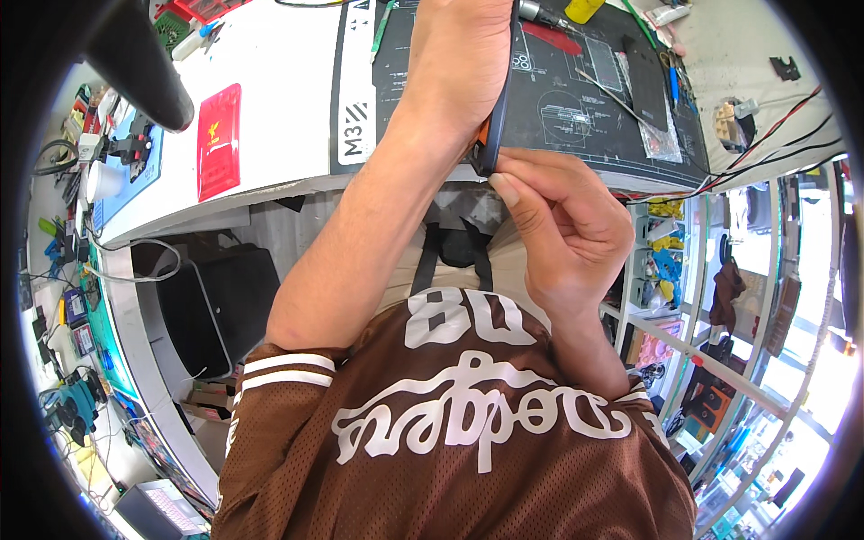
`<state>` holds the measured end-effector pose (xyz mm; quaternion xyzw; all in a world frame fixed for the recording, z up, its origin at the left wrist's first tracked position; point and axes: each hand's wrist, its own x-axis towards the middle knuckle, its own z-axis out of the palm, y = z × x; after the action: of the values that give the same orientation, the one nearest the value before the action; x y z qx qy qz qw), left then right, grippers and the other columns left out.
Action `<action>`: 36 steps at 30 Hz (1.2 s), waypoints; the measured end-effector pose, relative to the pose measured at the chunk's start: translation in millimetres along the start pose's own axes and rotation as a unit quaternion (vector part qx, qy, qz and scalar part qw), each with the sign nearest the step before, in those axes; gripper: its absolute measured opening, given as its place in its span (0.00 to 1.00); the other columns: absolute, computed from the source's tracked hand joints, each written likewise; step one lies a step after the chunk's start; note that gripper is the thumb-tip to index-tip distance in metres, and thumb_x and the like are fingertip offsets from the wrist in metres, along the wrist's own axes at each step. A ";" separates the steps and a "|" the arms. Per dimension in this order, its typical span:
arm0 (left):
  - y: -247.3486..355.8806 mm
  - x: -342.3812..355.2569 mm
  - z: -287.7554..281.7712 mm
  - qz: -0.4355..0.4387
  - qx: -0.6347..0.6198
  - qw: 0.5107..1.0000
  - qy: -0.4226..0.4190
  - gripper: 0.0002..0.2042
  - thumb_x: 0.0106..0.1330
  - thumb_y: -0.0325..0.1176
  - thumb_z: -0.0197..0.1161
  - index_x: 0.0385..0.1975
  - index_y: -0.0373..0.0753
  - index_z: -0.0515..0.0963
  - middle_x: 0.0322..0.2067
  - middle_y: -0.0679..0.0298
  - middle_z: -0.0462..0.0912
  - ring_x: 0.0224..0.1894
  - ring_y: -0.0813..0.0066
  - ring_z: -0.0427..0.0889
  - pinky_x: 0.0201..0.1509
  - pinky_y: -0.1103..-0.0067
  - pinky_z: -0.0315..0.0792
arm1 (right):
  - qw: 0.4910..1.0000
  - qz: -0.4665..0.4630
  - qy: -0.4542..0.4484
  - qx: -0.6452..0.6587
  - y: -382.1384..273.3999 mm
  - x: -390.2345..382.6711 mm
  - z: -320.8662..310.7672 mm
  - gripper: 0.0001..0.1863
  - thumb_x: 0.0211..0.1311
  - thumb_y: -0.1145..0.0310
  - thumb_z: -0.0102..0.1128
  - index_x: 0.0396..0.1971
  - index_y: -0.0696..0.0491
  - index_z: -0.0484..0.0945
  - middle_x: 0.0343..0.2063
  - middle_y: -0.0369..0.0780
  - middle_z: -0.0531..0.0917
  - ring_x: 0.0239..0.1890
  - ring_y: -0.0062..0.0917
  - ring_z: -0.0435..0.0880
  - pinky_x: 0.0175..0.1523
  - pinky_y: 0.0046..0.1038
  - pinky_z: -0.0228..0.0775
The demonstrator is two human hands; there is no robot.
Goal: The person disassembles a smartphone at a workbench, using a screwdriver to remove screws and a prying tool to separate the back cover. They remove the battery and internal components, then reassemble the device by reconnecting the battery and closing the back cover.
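A flat, phone-like device [500,108] with a dark edge is held nearly edge-on over the front of the desk. A bit of orange shows on its left side, by my wrist. My left hand [461,58] wraps the device from the left and above; its fingertips are out of sight at the upper rim. With thumb and forefinger, my right hand [571,220] pinches the lower corner of the device, the other fingers curled in. Beneath both hands lies a dark printed work mat [576,148].
On the mat are a thin metal tool [621,97], a dark flat piece [646,76] and a red strip [551,38]. A red packet [220,142] lies on the white desk at left, below a dark rounded object [148,76]. Cables [765,148] run along the right.
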<state>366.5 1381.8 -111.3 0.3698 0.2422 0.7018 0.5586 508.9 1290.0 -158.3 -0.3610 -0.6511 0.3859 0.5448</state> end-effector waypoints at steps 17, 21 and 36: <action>17.8 -9.7 12.1 0.047 0.136 0.990 0.009 0.32 0.77 0.54 0.67 0.65 0.30 0.75 0.56 0.63 0.81 0.59 0.79 0.75 0.66 0.82 0.66 | 0.995 0.053 -0.012 0.081 -3.9 0.5 1.7 0.08 0.65 0.86 0.71 0.43 0.65 0.90 0.42 0.46 0.91 0.44 0.24 0.89 0.51 0.23 0.79; 16.7 -11.2 16.1 0.051 0.128 0.990 0.022 0.34 0.75 0.55 0.68 0.66 0.29 0.74 0.55 0.63 0.80 0.58 0.79 0.75 0.65 0.82 0.66 | 0.990 0.100 -0.004 0.098 -6.5 0.8 1.5 0.07 0.66 0.85 0.70 0.43 0.64 0.90 0.42 0.45 0.91 0.42 0.22 0.88 0.49 0.22 0.78; -6.3 -4.1 1.1 0.017 0.194 0.979 0.067 0.30 0.84 0.56 0.55 0.66 0.33 0.74 0.49 0.69 0.78 0.55 0.82 0.72 0.65 0.84 0.63 | 0.970 0.167 0.006 0.175 -3.6 23.5 -0.6 0.04 0.68 0.81 0.71 0.40 0.62 0.90 0.39 0.40 0.90 0.38 0.14 0.84 0.42 0.17 0.74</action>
<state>371.6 1379.4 -116.4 0.4274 0.4040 0.6741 0.4469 506.0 1309.4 -144.9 -0.3657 -0.5010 0.5773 0.5311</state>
